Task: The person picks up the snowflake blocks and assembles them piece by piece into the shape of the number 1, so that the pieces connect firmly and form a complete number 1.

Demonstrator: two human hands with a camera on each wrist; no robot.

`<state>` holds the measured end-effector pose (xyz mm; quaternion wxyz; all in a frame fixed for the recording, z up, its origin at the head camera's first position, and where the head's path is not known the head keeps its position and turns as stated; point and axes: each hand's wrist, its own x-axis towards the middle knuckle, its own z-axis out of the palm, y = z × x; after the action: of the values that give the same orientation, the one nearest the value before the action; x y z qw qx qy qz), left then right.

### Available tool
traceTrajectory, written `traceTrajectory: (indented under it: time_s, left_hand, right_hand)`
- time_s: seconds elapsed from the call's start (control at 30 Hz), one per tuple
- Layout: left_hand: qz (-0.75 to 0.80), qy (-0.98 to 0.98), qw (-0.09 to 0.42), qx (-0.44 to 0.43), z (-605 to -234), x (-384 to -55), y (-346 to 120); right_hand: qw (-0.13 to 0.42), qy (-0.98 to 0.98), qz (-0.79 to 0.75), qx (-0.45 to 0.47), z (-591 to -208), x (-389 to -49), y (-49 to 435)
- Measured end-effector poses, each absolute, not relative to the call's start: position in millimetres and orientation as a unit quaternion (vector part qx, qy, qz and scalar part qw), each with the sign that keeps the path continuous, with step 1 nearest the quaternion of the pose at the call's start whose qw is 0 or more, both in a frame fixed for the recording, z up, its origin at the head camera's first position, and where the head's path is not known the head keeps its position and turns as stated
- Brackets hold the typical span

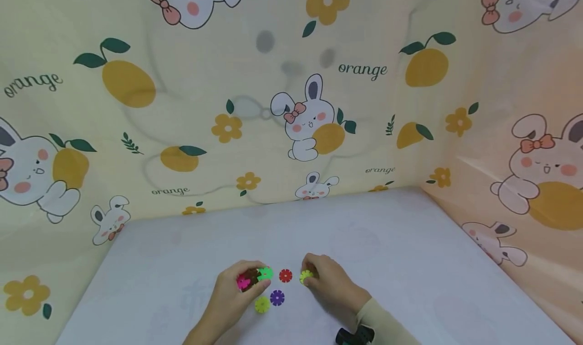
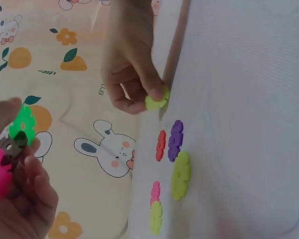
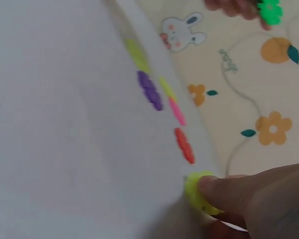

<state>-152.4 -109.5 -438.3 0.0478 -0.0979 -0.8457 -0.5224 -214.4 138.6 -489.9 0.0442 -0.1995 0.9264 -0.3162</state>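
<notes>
My left hand [image 1: 227, 288] holds a small chain of notched plastic discs: a pink disc [image 2: 0, 174], brown ones [image 1: 251, 278] and a green disc [image 2: 23, 124] at the tip. Between thumb and fingers, my right hand [image 1: 334, 283] pinches a yellow disc [image 3: 199, 191] at the tabletop. On the table between the hands lie a red disc [image 1: 285, 275], a purple disc [image 1: 277, 298] and a yellow-green disc [image 1: 261, 304]. A pink disc [image 2: 155, 192] and another yellow-green disc [image 2: 156, 218] show in the left wrist view; in the head view the left hand hides them.
A white table surface [image 1: 382, 244] spreads around the hands. Behind it and at the sides hangs a cloth [image 1: 191, 107] printed with rabbits and oranges. A black strap [image 1: 355, 335] sits by the right sleeve [image 1: 384, 319].
</notes>
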Motion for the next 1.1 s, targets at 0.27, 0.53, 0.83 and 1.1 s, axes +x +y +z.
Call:
traceTrajectory:
  time_s: [0.27,0.53,0.83,1.1]
  left_hand:
    - [-0.521,-0.846,0.012,-0.115,-439,-153,-109]
    - [-0.511,-0.851,0.01,-0.12,-437,-154,-110]
    - [-0.513,-0.849,0.011,-0.129,-431,-150,-109]
    - [-0.539,-0.831,0.003,-0.141,-428,-145,-108]
  right_hand:
    - [0.08,0.889,-0.405,-0.197,-480,-221,146]
    - [0.13,0.793,-0.552,-0.222,-465,-218,146]
    - [0.151,0.694,-0.658,-0.25,-444,-205,142]
    - [0.151,0.674,-0.668,-0.277,-433,-193,133]
